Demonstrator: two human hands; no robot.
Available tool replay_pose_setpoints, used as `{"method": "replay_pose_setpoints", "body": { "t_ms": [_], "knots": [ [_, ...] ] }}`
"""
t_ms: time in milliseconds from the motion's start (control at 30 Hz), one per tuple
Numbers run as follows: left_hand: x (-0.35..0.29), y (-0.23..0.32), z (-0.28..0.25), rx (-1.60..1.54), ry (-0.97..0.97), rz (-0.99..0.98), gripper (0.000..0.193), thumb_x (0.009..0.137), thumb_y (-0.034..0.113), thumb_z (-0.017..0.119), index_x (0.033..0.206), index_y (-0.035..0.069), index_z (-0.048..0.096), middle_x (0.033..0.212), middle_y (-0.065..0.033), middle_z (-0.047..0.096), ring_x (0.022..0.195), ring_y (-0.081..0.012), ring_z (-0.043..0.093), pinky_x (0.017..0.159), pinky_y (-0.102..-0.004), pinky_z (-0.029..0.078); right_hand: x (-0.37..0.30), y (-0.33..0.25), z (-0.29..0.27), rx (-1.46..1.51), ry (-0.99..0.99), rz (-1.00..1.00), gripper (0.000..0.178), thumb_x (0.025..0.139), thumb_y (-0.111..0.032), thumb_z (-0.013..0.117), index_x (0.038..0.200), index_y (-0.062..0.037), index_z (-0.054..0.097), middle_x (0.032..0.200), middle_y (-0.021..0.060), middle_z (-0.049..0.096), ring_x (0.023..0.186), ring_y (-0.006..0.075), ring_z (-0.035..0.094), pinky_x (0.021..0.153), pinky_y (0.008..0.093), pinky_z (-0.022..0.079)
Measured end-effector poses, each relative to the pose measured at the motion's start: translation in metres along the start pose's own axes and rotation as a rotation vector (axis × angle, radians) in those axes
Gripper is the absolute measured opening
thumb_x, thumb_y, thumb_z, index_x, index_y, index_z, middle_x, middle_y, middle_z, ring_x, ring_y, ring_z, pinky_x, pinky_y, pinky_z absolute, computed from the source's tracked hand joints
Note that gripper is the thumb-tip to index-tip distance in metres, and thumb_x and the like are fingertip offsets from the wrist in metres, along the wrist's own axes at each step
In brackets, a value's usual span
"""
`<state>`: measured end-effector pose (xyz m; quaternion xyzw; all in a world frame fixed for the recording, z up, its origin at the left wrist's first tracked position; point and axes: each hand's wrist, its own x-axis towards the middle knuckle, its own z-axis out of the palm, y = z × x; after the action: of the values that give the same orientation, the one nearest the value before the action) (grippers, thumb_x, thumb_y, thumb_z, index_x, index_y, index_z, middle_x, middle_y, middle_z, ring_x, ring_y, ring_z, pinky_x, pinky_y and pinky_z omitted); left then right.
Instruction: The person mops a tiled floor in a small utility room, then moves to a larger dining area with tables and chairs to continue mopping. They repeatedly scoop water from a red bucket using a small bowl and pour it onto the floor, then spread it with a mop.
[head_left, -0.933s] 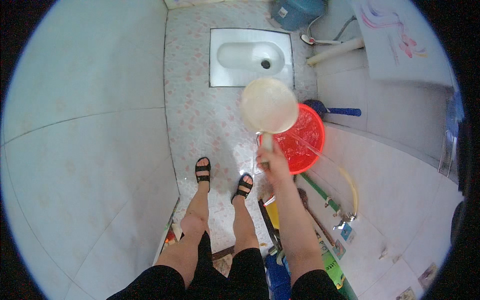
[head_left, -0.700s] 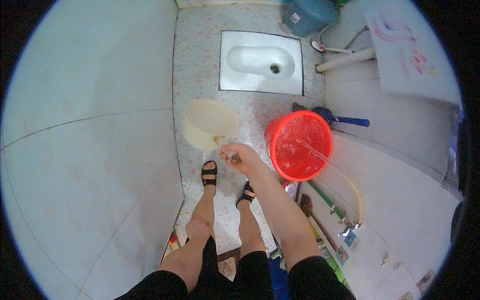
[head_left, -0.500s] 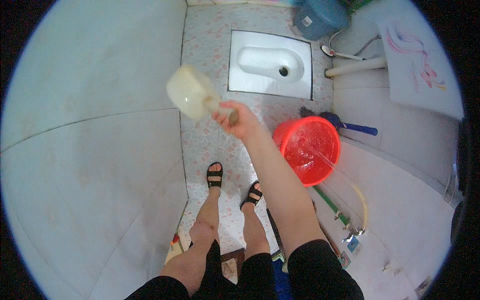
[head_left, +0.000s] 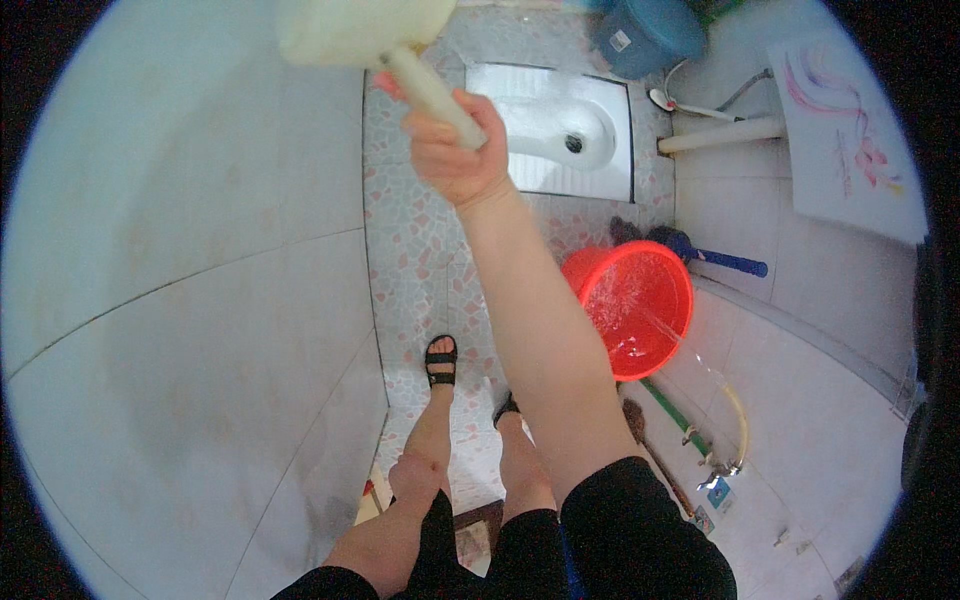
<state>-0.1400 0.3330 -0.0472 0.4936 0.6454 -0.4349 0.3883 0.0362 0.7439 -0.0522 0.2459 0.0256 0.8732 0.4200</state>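
From far away, I saw the right hand (head_left: 455, 150) tightly gripping the cream plastic scoop (head_left: 365, 30) by its handle (head_left: 430, 92), well left of the round red plastic bucket (head_left: 676, 293). I couldn't tell about the left hand.

No words or numbers can be read: the white rectangular label (head_left: 620, 41) on the blue plastic bucket (head_left: 660, 40) and faint pink script-like marks (head_left: 845, 172) on the white, pink-swirled panel (head_left: 822, 185) are illegible.
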Motion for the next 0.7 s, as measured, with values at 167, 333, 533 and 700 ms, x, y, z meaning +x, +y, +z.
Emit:
{"method": "replay_pose_setpoints", "body": {
  "t_ms": [167,333,533,700],
  "knots": [
    [0.0,0.004,0.004,0.03,0.005,-0.004,0.047,0.073,0.043,0.052,0.089,0.0,0.061,0.091,-0.0163,0.058,0.083,-0.0271,0.059,0.07,-0.0364,0.048,-0.053,0.049,-0.013,0.019,0.166,-0.023,0.059,0.079,-0.027,0.047,0.127,0.0021,0.028,0.059,0.0021,0.04,0.038,0.0068,0.035,0.031,0.0158,0.032],
    [0.018,-0.003,0.033,0.144,0.02,0.143,0.045,0.072,0.041,0.054,0.089,0.0,0.061,0.089,-0.0157,0.059,0.084,-0.0275,0.059,0.072,-0.0364,0.048,-0.164,0.103,0.008,-0.259,0.711,-0.062,0.057,0.077,-0.028,0.052,0.126,-0.005,0.033,0.064,0.0036,0.046,0.049,0.01,0.042,0.042,0.0211,0.039],
    [0.004,0.007,0.025,0.172,0.06,0.184,0.047,0.075,0.04,0.052,0.095,-0.003,0.056,0.089,-0.0152,0.059,0.084,-0.0275,0.059,0.069,-0.0362,0.049,-0.308,0.145,0.107,-0.526,1.547,-0.405,0.066,0.072,-0.004,0.055,0.131,-0.0103,0.027,0.09,0.0092,0.056,0.069,0.0143,0.054,0.054,0.0233,0.044],
    [0.012,0.008,0.039,0.098,0.156,0.11,0.042,0.074,0.04,0.054,0.082,-0.001,0.06,0.081,-0.0177,0.06,0.077,-0.0305,0.06,0.064,-0.0396,0.049,-0.418,0.151,0.139,-0.948,2.054,-0.388,0.063,0.074,-0.005,0.053,0.131,-0.0185,0.029,0.085,0.0111,0.059,0.069,0.0209,0.059,0.053,0.0276,0.045]
  ]
}}
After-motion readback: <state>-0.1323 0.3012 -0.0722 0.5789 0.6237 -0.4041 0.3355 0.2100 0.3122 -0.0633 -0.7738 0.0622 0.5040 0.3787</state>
